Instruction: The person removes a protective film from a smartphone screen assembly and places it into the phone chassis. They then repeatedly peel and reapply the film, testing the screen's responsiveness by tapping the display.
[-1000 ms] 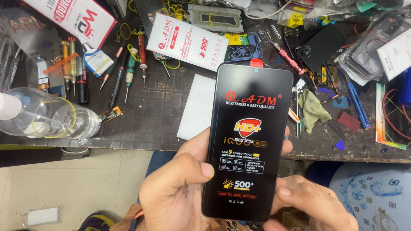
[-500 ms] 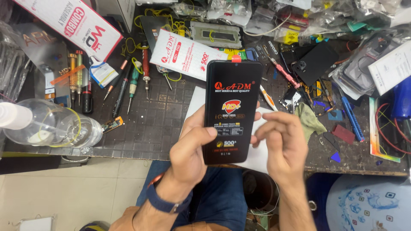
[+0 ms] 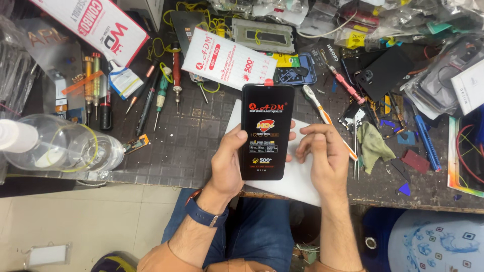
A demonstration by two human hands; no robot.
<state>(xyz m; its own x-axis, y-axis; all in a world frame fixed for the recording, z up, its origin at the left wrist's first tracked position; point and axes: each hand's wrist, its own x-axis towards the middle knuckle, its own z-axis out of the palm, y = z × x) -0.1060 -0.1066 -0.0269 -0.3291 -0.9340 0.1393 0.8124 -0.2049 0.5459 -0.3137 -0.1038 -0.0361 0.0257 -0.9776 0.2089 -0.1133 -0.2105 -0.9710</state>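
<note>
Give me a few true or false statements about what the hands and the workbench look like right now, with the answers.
1. The left hand holds a black phone screen panel upright. True.
2. The right hand grips a screwdriver. False: its fingers rest on the white sheet beside the panel.
3. A clear plastic bottle lies on its side at the left of the bench. True.
4. The panel's protective film has no print. False: it carries printed labels.
5. Screwdrivers lie left of the panel. True.
</note>
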